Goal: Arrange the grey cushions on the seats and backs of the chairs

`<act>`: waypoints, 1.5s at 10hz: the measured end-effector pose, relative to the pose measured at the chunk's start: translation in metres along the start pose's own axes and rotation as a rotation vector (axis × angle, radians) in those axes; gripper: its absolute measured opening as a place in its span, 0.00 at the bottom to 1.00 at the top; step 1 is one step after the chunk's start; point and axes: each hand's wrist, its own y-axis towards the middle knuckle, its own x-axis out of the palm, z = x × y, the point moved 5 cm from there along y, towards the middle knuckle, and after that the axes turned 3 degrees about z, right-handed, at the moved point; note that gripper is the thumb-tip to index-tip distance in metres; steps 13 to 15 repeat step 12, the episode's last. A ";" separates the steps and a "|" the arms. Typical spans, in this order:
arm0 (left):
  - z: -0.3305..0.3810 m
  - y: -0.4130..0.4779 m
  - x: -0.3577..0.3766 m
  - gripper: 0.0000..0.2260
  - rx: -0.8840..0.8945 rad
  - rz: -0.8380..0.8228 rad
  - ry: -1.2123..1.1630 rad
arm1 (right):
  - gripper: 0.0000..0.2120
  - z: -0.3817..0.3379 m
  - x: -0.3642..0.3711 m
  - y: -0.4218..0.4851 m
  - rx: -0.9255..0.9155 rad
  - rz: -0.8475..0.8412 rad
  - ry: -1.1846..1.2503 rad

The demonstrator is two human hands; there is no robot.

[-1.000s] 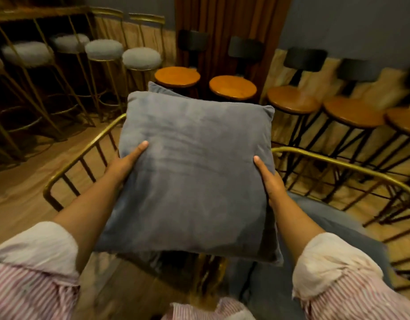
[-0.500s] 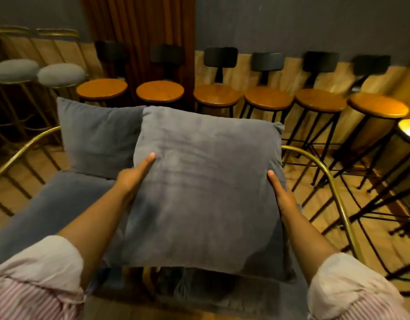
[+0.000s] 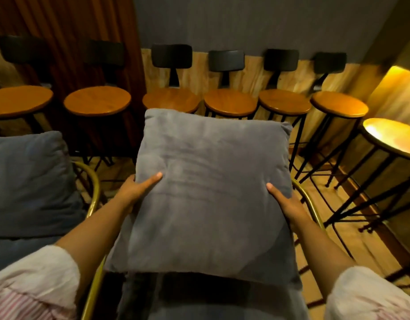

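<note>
Gripping square, velvety grey cushion [image 3: 208, 192]

We see a row of stools [image 3: 230, 105] with round wooden seats and black backrests along the wall [image 3: 245, 21], beside a curtain [image 3: 67, 31].

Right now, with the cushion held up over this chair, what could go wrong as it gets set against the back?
The held grey cushion hides most of the gold chair frame, so placement is partly blind; it may tip over the rail toward the wooden stools. The left hand and right hand grip only the side edges, so it could sag or slip.
</note>
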 end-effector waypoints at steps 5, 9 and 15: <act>-0.053 0.148 0.090 0.44 0.079 -0.049 -0.107 | 0.57 0.045 0.023 0.172 0.137 -0.066 0.155; -0.152 0.147 0.115 0.46 -0.146 -0.039 0.056 | 0.33 0.132 0.006 0.150 0.121 0.137 -0.035; -0.134 0.114 0.119 0.39 -0.104 -0.122 0.047 | 0.32 0.151 0.015 0.122 0.153 0.146 -0.194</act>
